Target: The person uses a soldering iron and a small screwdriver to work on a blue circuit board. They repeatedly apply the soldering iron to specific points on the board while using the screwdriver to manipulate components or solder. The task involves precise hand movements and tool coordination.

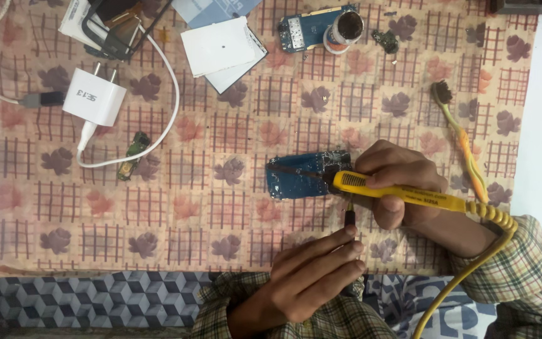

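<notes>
In the middle of the desk sits the blue circuit board, my right hand clenched around the yellow soldering iron, left hand fingers loosely curled and empty, so I'd brace my wrist and touch only the joint.

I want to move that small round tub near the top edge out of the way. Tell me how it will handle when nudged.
The small round tub leans on a blue circuit board, so a nudge would probably tip it or set it rolling. It looks small and likely light. Its open mouth shows dark contents that might smear or spill.
</notes>
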